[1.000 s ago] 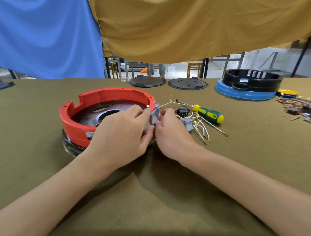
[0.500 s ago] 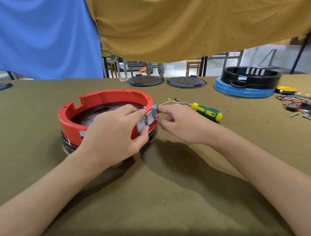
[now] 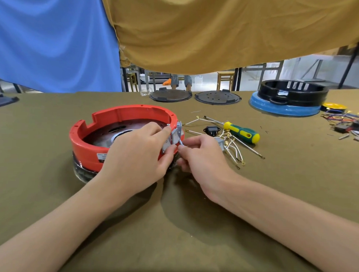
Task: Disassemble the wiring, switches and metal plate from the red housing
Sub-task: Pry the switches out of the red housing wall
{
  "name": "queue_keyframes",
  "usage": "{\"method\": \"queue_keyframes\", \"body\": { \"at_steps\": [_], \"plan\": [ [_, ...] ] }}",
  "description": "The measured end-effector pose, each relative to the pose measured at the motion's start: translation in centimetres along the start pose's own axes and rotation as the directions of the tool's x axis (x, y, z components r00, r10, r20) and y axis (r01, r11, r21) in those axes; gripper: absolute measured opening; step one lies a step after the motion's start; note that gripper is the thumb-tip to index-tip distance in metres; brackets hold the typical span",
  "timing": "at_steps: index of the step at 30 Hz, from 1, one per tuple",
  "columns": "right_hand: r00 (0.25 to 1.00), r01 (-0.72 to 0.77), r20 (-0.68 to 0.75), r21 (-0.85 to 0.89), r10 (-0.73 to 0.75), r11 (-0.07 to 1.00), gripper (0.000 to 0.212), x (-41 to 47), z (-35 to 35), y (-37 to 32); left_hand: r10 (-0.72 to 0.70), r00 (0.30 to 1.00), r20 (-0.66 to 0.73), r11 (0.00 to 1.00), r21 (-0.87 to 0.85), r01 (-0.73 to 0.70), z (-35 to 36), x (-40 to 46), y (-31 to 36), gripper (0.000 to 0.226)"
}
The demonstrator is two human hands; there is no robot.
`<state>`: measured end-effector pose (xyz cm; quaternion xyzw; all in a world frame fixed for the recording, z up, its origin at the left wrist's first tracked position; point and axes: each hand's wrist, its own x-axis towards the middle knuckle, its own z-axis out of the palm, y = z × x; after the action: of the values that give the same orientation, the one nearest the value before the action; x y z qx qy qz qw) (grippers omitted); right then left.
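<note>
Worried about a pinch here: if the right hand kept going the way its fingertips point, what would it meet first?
Most likely the grey switch on the red housing, then the left hand holding it. The right hand points leftward, almost touching; depth is unclear.

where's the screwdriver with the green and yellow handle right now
In the head view the screwdriver lies on the table to the right of the red housing, just beyond the right hand and beside the loose white wires.
</note>
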<state>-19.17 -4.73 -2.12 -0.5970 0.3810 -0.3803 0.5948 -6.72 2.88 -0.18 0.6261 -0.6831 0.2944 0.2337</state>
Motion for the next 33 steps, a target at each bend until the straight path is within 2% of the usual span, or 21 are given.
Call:
{"method": "queue_keyframes", "body": {
  "at_steps": [3,8,13,20,23,26,27,30,33],
  "plan": [
    [0.995,0.081,-0.046,-0.161,-0.089,0.984,0.008,0.6,0.2,0.4,0.011,1.0,-0.002,1.0,-0.01,-0.011,0.2,0.1,-0.1,0.041],
    [0.969,0.21,-0.039,-0.382,-0.243,0.9,0.011,1.7,-1.1,0.0,0.011,1.0,-0.018,0.999,-0.044,-0.011,0.0,0.1,-0.4,0.039],
    [0.961,0.261,0.064,-0.528,-0.269,0.808,0.015,2.3,-2.6,-1.2,0.003,1.0,-0.031,0.996,-0.088,-0.006,-0.3,-0.1,-0.6,0.038],
    [0.909,0.415,0.265,-0.658,-0.322,0.628,0.015,2.7,-4.1,-3.0,0.018,0.999,-0.032,0.992,-0.127,-0.022,-0.6,-0.3,-1.1,0.037],
    [0.9,0.433,0.282,-0.675,-0.333,0.597,0.016,2.4,-4.3,-3.4,0.007,0.999,-0.04,0.992,-0.127,-0.013,-0.6,-0.3,-1.2,0.037],
    [0.908,0.403,0.206,-0.669,-0.365,0.625,0.018,1.7,-3.5,-2.5,-0.003,0.999,-0.037,0.995,-0.099,-0.001,-0.4,-0.3,-1.0,0.039],
    [0.927,0.355,0.152,-0.65,-0.343,0.672,0.017,1.4,-2.8,-1.9,-0.005,0.999,-0.033,0.996,-0.09,0.002,-0.4,-0.3,-0.9,0.04],
    [0.993,0.122,0.045,-0.396,-0.113,0.91,0.01,0.7,-0.7,-0.7,0.0,1.0,-0.018,0.998,-0.06,-0.001,-0.3,-0.3,-0.7,0.04],
    [0.999,0.003,0.042,-0.177,0.004,0.984,0.015,0.6,0.2,-0.7,0.008,1.0,-0.011,0.999,-0.04,-0.008,-0.1,-0.1,-0.4,0.04]
  ]
}}
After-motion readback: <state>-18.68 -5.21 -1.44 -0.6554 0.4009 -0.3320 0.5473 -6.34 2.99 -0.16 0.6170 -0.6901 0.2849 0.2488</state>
